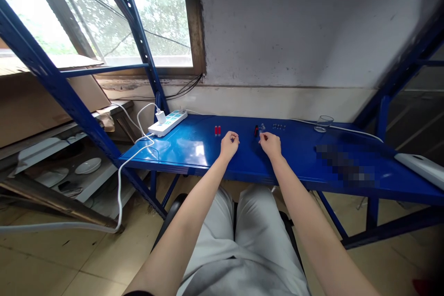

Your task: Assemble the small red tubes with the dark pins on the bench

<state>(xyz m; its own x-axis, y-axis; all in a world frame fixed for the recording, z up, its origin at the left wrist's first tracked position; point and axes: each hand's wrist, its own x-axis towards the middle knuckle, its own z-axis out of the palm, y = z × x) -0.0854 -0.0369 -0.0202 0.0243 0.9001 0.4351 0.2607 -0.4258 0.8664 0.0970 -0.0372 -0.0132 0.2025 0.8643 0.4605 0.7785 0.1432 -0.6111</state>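
Left hand [229, 145] and right hand [271, 144]: fingers curled, grip indiscernible; red cylinders [219, 131] toward table's [183, 145] far edge, presumably for reach.

Trousers [258, 217] were pale grey, loose, softly creased along thighs. Top [243, 282] was grey, darker in patches. Black sleeve edge [138, 293] showed on left arm. Forearms [190, 212], left hand [229, 145], right hand [270, 144] were bare.

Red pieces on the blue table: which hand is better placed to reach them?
Probably the left hand: it's nearer the red pieces, while the right hand is farther over, beside small clear pieces.
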